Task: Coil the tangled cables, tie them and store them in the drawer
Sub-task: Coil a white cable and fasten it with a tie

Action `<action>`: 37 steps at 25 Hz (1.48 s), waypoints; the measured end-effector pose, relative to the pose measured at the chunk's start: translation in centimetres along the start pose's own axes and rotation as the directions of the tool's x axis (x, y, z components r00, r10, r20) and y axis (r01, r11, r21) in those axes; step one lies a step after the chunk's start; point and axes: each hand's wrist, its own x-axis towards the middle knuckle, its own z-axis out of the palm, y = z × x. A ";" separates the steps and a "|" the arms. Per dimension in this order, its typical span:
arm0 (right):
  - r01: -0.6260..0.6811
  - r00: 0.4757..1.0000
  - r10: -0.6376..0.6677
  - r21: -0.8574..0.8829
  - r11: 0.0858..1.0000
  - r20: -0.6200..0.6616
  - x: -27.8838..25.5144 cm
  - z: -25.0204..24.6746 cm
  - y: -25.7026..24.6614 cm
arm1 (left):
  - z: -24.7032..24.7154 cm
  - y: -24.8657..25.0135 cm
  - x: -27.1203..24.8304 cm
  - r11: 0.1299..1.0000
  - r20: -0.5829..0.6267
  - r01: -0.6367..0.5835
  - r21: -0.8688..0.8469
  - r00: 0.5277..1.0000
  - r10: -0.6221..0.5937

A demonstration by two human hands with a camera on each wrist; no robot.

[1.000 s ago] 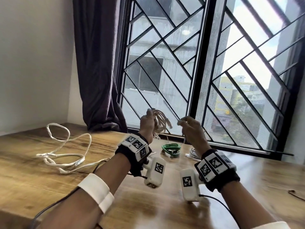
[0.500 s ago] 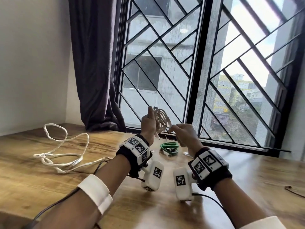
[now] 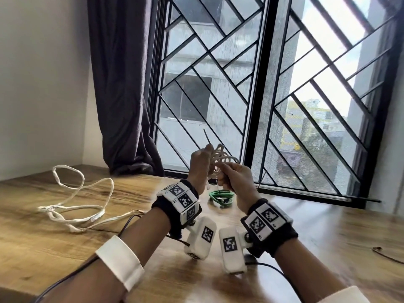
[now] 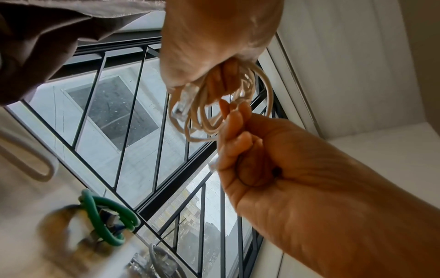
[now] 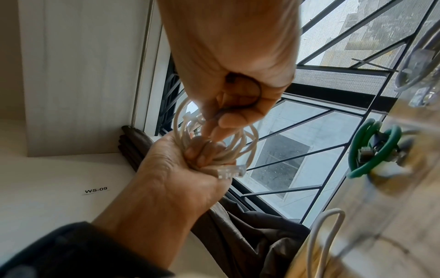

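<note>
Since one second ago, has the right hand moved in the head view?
Yes. The right hand has closed leftward onto the coiled cream cable held by the left hand.

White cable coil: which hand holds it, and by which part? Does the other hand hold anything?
The left hand grips the coil by its bunched side. The right hand pinches a thin black tie.

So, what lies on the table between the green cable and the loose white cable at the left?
Only bare wood of the table shows between the green cable and the loose white cable, in the head view.
</note>
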 end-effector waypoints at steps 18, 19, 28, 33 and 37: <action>0.183 0.973 -0.204 0.171 0.968 0.112 -0.3 -1.0 -2.5 | -2.9 1.4 3.6 0.720 -0.084 -0.308 0.622 0.888 0.452; 0.184 0.977 -0.198 0.162 0.969 0.073 -0.2 -1.2 -2.4 | -2.8 1.2 3.2 0.500 0.030 -0.360 0.787 0.833 0.552; -0.225 0.973 0.224 0.469 0.854 0.059 1.2 -3.5 -2.5 | -2.4 -0.3 2.3 -0.377 0.649 -0.532 0.758 0.560 0.515; -0.257 0.966 0.242 0.218 0.941 0.096 0.9 -4.0 -2.5 | -2.4 0.0 1.7 -0.464 0.711 -0.539 0.703 0.542 0.448; -0.171 0.983 0.160 0.134 0.976 0.095 0.9 -3.2 -1.3 | -2.2 0.1 1.5 -0.271 0.546 -0.477 0.836 0.769 0.331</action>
